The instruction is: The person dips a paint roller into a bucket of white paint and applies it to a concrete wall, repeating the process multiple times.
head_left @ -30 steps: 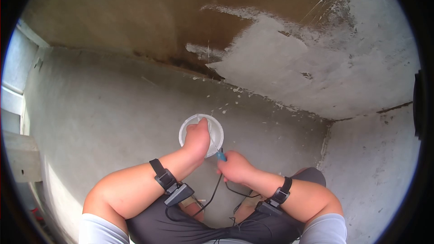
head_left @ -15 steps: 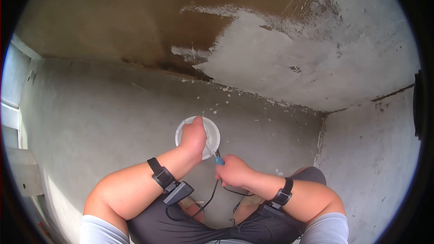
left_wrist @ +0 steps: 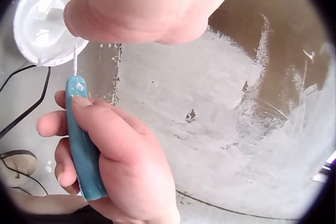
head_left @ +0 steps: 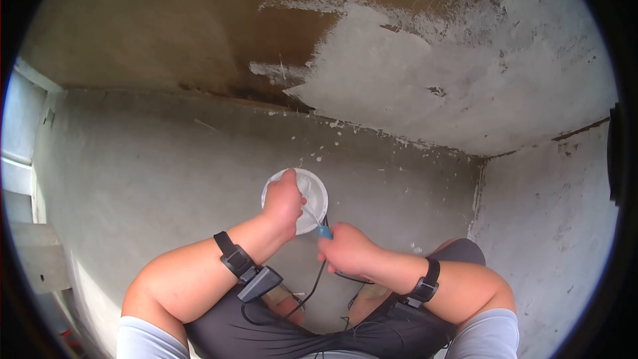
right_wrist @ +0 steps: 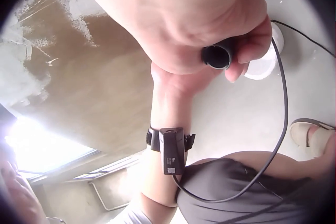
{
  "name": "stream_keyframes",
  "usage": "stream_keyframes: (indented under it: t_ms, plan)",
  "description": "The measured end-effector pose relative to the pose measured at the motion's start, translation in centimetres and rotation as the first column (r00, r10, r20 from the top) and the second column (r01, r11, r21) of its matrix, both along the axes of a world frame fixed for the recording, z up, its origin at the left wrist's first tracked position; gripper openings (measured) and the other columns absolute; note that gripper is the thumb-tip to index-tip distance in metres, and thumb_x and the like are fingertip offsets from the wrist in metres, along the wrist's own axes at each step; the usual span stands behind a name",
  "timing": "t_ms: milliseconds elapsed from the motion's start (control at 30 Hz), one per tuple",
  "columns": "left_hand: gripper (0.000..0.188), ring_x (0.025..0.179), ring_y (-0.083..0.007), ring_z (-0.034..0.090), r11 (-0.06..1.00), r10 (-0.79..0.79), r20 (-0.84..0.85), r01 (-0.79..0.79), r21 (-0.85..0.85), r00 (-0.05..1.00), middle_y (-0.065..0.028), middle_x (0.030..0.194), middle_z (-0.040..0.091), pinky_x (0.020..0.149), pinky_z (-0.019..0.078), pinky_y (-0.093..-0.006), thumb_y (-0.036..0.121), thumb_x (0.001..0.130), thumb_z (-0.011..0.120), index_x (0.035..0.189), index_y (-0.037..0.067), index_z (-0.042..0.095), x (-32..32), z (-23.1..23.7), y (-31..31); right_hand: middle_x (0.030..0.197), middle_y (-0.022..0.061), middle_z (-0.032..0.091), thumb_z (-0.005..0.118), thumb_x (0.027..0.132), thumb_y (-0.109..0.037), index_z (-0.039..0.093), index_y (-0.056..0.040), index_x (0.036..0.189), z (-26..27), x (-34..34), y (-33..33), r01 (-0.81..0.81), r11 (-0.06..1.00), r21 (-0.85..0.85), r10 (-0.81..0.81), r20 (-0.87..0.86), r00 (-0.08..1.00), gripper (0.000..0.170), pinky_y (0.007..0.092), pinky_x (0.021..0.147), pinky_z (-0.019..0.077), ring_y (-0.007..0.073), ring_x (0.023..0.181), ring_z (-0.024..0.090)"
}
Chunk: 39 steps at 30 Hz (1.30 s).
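My right hand [head_left: 347,250] grips a blue-handled tool [left_wrist: 85,148] with a thin, white-smeared shaft. The handle's hollow, dark butt end [right_wrist: 218,57] shows below the palm in the right wrist view. Over a white bucket [head_left: 319,193], my left hand [head_left: 282,203] has its fingers curled near the far end of that shaft. Its fingers are mostly hidden, and I cannot tell whether they pinch the tool. Pale, wet-looking material [left_wrist: 47,22] lies inside the bucket. The tool's far end is hidden behind the left hand.
Behind stands a brown wall [head_left: 166,26] partly covered in whitish coating [head_left: 379,60]. White spatters dot the grey floor [head_left: 166,153] along its foot. A grey side wall [head_left: 538,206] rises at right. Black cables [right_wrist: 283,92] hang near the bucket and knees.
Both hands stay at the bucket, the right hand still gripping the blue handle. The left hand has turned slightly, showing more fingertip and more of the bucket's inside. The head view has shifted a little.
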<state>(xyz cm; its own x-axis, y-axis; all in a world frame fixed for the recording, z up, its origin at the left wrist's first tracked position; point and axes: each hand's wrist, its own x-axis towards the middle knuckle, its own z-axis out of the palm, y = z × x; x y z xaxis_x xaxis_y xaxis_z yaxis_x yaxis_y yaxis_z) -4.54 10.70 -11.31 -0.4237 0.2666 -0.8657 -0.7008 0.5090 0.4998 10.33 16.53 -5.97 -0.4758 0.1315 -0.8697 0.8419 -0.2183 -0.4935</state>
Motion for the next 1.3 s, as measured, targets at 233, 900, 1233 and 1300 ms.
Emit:
stream_keyframes:
  t_ms: [233, 900, 1233, 1300]
  plan:
    - [0.043, 0.082, -0.0172, 0.054, 1.0, 0.025, 0.006, -0.025, -0.004, 1.0, -0.005, 0.09, 0.054, 0.083, 0.0438, -0.0387, 0.042, 0.099, 0.045, 0.126, 0.009, 0.048, 0.2, 0.2, 0.1, 0.085, 0.0121, 0.068, 0.051, 0.09, -0.015, 0.055, 0.0083, 0.102, 0.5, 0.6, -0.2, 0.02, 1.0, -0.013, -0.02, -0.015, 1.0, 0.026, 0.0311, 0.053, 0.0484, 0.0159, 0.057, 0.062]
    - [0.042, 0.088, -0.018, 0.056, 1.0, 0.008, 0.039, -0.009, 0.026, 0.999, -0.0061, 0.099, 0.054, 0.084, 0.044, -0.0389, 0.039, 0.096, 0.047, 0.127, 0.01, 0.047, 0.1, 0.7, -0.2, 0.083, 0.0118, 0.066, 0.052, 0.09, -0.015, 0.054, 0.0073, 0.103, -1.4, 0.1, -0.4, 0.074, 0.995, 0.069, -0.071, -0.04, 0.997, 0.026, 0.0334, 0.055, 0.0492, 0.0173, 0.058, 0.061]
    - [0.048, 0.091, -0.0191, 0.057, 0.999, 0.002, 0.043, -0.004, 0.034, 0.999, -0.0068, 0.102, 0.054, 0.089, 0.043, -0.0402, 0.04, 0.097, 0.047, 0.134, 0.008, 0.045, 0.0, 0.8, -0.6, 0.088, 0.0255, 0.066, 0.053, 0.088, -0.021, 0.06, 0.0058, 0.103, -1.0, 0.2, 0.1, -0.245, 0.894, 0.376, 0.267, -0.008, 0.964, 0.031, 0.0461, 0.076, 0.0514, 0.0403, 0.084, 0.067]
    - [0.047, 0.091, -0.0193, 0.057, 1.0, -0.001, 0.036, 0.0, 0.025, 0.999, -0.0068, 0.102, 0.054, 0.09, 0.0429, -0.0406, 0.039, 0.097, 0.047, 0.133, 0.008, 0.045, 0.1, 0.7, -0.5, 0.093, 0.0282, 0.066, 0.053, 0.088, -0.022, 0.06, 0.0074, 0.102, -0.2, 0.0, 0.6, -0.258, 0.916, 0.308, 0.265, 0.019, 0.964, 0.033, 0.0479, 0.082, 0.0502, 0.0447, 0.092, 0.064]
